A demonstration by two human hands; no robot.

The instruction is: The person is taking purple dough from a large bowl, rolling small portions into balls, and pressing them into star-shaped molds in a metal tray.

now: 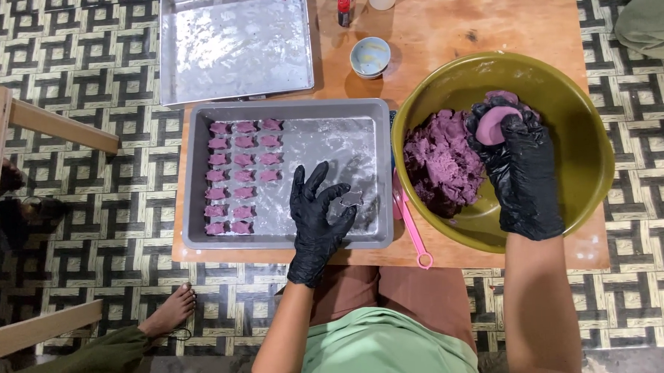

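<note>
Purple dough, a soft crumbly mass (441, 160), lies heaped against the left wall of the round olive-green plastic basin (589, 163), and every place below is told from the grey rectangular metal tray (363, 240) in front of the person. Left of the tray, a bare foot (171, 310) of someone else rests on the patterned floor. Inside the tray, at its left end, small purple cut-out dough shapes (242, 176) lie in three neat columns, apart from one another, likely so that they do not stick; the tray's right half is bare and dusted white. Behind the tray sits a second, shinier square metal pan (235, 46), and to the right of that pan a small pale blue bowl (370, 56) on the wooden tabletop (473, 20). The left hand (318, 209), in a black glove, hovers over the tray's right half with a released grip, fingers spread; a small metal cutter (351, 200) lies at its fingertips, whether touching I cannot tell. Just right of the tray a pink plastic tool (413, 231) lies along the basin's edge. The right hand (519, 165), also gloved, reaches into the basin, its grip clenched on a flattened purple dough disc (493, 123), held above the mass.
</note>
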